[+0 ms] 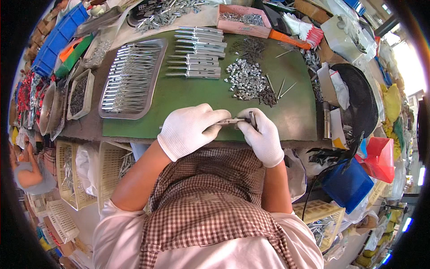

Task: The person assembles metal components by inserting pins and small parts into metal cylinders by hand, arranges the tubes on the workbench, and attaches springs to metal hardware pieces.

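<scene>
At the far left a blue plastic crate (60,38) sits at the bench's edge, with a green and orange flat package (74,53) lying just beside it and a small tray of dark screws (80,94) below that. Cream-coloured mesh baskets (71,172) stand under the bench on that side. On the green mat (188,96) a metal tray (132,80) holds rows of slim silver parts, and next to it more assembled silver pieces (197,54) lie stacked in a neat column. At the mat's near edge the left hand (190,130), in a white glove, closes its fingers around one end of a small metal part (233,121); the right hand (262,136), gloved too, pinches the other end between thumb and fingertips (the two hands nearly touch). Beyond them a heap of shiny small fittings (245,80) lies beside dark screws (268,96) and a few thin pins. A pink shallow box (244,22) of hardware sits at the top, with an orange strip along its right side. To the right are a black round fan (360,101), a red bag (380,157) and a blue box (347,184).
</scene>
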`<state>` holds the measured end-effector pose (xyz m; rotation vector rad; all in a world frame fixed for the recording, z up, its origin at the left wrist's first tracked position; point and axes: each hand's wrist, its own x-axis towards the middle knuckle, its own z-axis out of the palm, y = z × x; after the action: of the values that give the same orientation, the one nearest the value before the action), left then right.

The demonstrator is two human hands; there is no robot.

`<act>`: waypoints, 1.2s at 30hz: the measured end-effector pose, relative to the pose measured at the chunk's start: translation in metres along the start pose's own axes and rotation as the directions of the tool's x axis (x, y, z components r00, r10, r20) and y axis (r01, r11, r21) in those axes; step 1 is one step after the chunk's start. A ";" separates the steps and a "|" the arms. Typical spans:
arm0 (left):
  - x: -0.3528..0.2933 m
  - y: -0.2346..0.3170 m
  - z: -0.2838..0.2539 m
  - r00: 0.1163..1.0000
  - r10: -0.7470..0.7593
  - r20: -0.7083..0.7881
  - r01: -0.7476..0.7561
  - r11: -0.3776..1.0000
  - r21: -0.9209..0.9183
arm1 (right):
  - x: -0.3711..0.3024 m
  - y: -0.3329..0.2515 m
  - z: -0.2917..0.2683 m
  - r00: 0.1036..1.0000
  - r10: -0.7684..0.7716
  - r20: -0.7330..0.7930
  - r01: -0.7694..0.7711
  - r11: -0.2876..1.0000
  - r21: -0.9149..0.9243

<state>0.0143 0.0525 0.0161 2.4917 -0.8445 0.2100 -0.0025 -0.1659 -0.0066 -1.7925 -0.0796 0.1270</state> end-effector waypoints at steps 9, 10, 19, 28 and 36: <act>0.001 0.001 0.006 1.000 -0.017 -0.019 0.017 1.000 -0.013 | 0.000 0.007 -0.001 0.999 -0.012 -0.037 0.012 1.000 0.024; 0.002 0.002 0.006 1.000 -0.025 -0.014 0.025 0.999 -0.020 | 0.000 0.006 -0.001 0.999 -0.008 -0.033 0.010 0.999 0.041; 0.000 0.008 0.008 0.997 -0.034 0.067 0.031 0.998 0.054 | 0.003 0.009 -0.009 0.993 -0.067 -0.100 0.062 0.997 -0.048; -0.007 0.022 0.023 0.984 -0.093 0.155 0.061 0.978 0.198 | 0.065 0.000 -0.025 0.906 -0.408 -0.114 0.186 0.625 -0.758; 0.000 0.022 0.019 0.972 -0.118 0.201 0.080 0.979 0.187 | 0.084 -0.006 -0.011 0.939 -0.324 -0.112 0.053 0.460 -0.886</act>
<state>0.0009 0.0272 0.0087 2.7533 -0.8113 -0.0159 0.0821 -0.1648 -0.0017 -2.8245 -0.1770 -0.4179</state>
